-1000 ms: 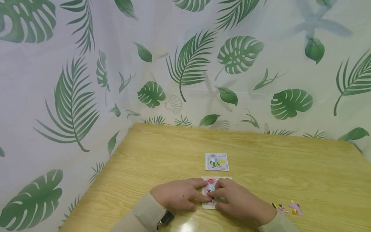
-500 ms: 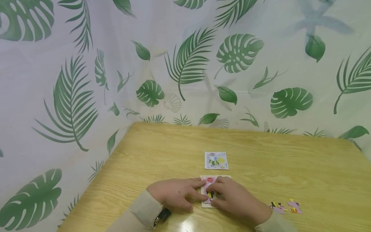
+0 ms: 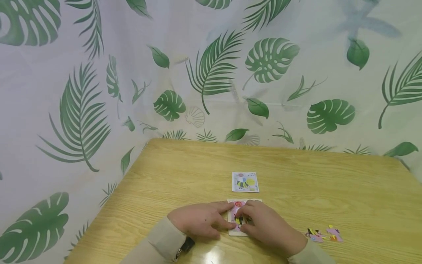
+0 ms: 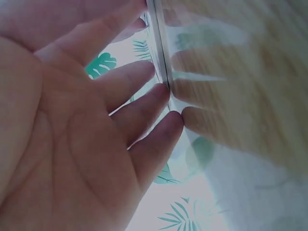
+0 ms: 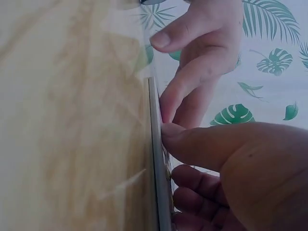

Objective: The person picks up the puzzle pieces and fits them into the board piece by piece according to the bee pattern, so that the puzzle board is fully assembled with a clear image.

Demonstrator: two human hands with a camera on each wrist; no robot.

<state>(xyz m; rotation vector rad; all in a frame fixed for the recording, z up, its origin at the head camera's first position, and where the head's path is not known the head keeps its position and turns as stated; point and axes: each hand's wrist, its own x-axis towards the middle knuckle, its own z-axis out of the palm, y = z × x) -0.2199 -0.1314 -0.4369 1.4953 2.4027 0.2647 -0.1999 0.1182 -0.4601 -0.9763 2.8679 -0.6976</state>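
A small jigsaw puzzle [image 3: 232, 232] in a pale frame lies on the table, pink with a red round spot and a yellow-and-black part. My left hand [image 3: 202, 219] reaches in from its left, fingers spread and fairly straight, fingertips on the left side; in the left wrist view the palm [image 4: 72, 139] faces the camera. Bent over the right half, my right hand [image 3: 268, 225] has curled fingers and thumb at a yellow-and-black puzzle piece [image 3: 239, 220]. The right thumb [image 5: 192, 142] meets the puzzle's surface in the right wrist view. The puzzle's right half is hidden under that hand.
Behind the puzzle lies a square picture card [image 3: 245, 182] with a bee on it. Loose puzzle pieces [image 3: 315, 235], pink, yellow and black, sit to the right of the right hand. A leaf-patterned curtain [image 3: 280, 110] borders the wooden table [image 3: 184, 172].
The right thumb and index finger have spread apart on the puzzle, uncovering the yellow-and-black piece between them. The left hand stays on the left side. The view has shifted slightly.
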